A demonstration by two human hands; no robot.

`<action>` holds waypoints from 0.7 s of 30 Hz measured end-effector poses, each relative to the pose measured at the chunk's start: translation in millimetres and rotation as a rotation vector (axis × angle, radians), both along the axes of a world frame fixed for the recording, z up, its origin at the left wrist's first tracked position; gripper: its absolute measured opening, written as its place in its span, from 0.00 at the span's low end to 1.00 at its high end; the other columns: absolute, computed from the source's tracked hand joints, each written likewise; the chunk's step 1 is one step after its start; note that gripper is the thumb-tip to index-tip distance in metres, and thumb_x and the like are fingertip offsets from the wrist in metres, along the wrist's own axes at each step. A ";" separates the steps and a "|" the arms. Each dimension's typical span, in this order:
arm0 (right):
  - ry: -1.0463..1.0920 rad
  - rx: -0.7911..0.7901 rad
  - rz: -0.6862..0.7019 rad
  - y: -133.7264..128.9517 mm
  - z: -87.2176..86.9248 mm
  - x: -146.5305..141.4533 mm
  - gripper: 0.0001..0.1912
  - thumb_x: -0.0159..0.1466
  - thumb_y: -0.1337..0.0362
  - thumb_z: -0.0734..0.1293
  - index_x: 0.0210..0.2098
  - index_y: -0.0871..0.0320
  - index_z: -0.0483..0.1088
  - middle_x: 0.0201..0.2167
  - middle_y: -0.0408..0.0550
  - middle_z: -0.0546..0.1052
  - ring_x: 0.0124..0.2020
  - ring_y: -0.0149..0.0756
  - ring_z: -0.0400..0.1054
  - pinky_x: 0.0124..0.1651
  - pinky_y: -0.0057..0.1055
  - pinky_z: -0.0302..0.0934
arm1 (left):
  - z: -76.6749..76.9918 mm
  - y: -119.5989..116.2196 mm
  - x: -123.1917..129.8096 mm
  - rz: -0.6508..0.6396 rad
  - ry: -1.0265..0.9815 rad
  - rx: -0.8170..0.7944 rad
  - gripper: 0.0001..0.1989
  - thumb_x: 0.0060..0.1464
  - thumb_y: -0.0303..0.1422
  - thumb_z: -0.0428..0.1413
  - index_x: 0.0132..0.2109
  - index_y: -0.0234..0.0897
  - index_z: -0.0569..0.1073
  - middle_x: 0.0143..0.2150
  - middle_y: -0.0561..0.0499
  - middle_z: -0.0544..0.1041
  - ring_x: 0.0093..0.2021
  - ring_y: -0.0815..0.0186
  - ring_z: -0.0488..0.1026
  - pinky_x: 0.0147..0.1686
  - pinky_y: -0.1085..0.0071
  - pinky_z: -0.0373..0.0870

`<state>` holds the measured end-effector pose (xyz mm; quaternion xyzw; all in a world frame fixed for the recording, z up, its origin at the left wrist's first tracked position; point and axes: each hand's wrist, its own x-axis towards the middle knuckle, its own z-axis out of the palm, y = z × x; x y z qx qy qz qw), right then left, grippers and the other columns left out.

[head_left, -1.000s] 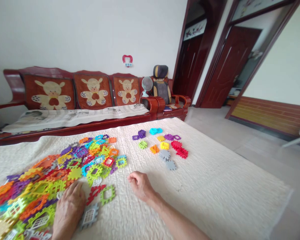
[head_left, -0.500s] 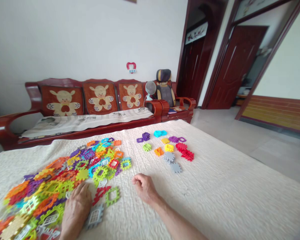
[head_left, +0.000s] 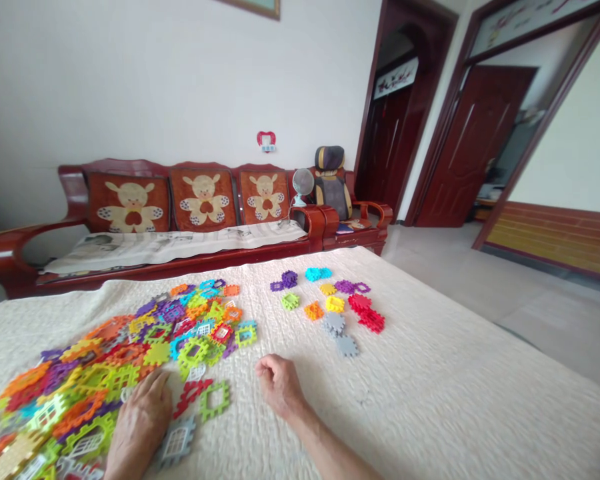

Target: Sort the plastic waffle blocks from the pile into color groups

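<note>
My left hand lies palm down at the right edge of a heap of notched plastic building pieces, its fingers bent slightly over them; what is beneath the palm is hidden. Beside it are a grey window piece, a red piece and a green square frame. My right hand rests on the cream quilted cover with its fingers curled in, and nothing shows in it. Beyond it sit small sorted groups, among them grey pieces, red pieces and a yellow piece.
Farther back on the cover are purple pieces, light-blue pieces, an orange piece and a green piece. A wooden sofa with bear cushions stands behind, along with a small fan and a massage chair cushion.
The view has tilted up slightly, so the pieces and both hands appear a little lower and farther left. Both hands keep about the same pose beside the same pieces.
</note>
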<state>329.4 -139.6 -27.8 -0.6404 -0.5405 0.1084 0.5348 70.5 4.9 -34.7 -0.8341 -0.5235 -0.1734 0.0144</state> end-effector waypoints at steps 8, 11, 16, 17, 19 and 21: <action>-0.065 -0.025 -0.018 -2.5 -0.6 -2.6 0.09 0.58 0.71 0.60 0.27 0.54 0.69 0.27 0.43 0.77 0.31 0.34 0.72 0.35 0.29 0.59 | -1.8 -2.1 -3.1 -0.023 -0.006 0.002 0.24 0.65 0.33 0.37 0.57 0.31 0.71 0.64 0.40 0.71 0.62 0.54 0.70 0.62 0.59 0.64; -0.071 -0.014 -0.021 -4.8 1.8 -3.7 0.09 0.58 0.71 0.60 0.27 0.54 0.69 0.27 0.43 0.78 0.31 0.33 0.72 0.35 0.28 0.59 | -0.6 -2.3 -3.3 -0.028 -0.035 -0.004 0.23 0.64 0.34 0.39 0.56 0.31 0.72 0.64 0.38 0.71 0.62 0.53 0.70 0.62 0.58 0.65; -0.049 0.000 -0.003 -6.5 4.9 -4.3 0.09 0.57 0.72 0.60 0.27 0.54 0.70 0.27 0.42 0.77 0.31 0.34 0.72 0.35 0.28 0.60 | 2.8 -3.3 -1.1 -0.035 -0.065 0.010 0.22 0.62 0.32 0.42 0.55 0.31 0.73 0.62 0.38 0.73 0.60 0.53 0.71 0.62 0.58 0.66; -0.041 0.008 -0.001 -6.4 5.0 -4.0 0.09 0.57 0.72 0.60 0.27 0.54 0.70 0.26 0.42 0.77 0.31 0.33 0.72 0.35 0.28 0.60 | 3.0 -3.6 -0.6 -0.027 -0.056 0.013 0.22 0.63 0.32 0.42 0.55 0.31 0.73 0.62 0.38 0.73 0.60 0.54 0.71 0.62 0.58 0.66; -0.030 0.023 0.001 -6.0 4.8 -3.3 0.10 0.57 0.71 0.60 0.27 0.54 0.70 0.26 0.42 0.77 0.30 0.33 0.71 0.34 0.28 0.59 | 2.5 -3.8 0.2 -0.007 -0.031 0.015 0.22 0.64 0.32 0.41 0.56 0.32 0.73 0.63 0.39 0.72 0.61 0.55 0.71 0.62 0.60 0.66; -0.028 0.024 0.004 -5.5 4.2 -2.5 0.10 0.58 0.71 0.60 0.27 0.54 0.70 0.26 0.42 0.77 0.30 0.33 0.71 0.34 0.27 0.59 | 1.2 -3.5 0.4 0.002 -0.017 0.015 0.23 0.64 0.33 0.39 0.56 0.32 0.73 0.63 0.40 0.72 0.61 0.56 0.71 0.61 0.61 0.66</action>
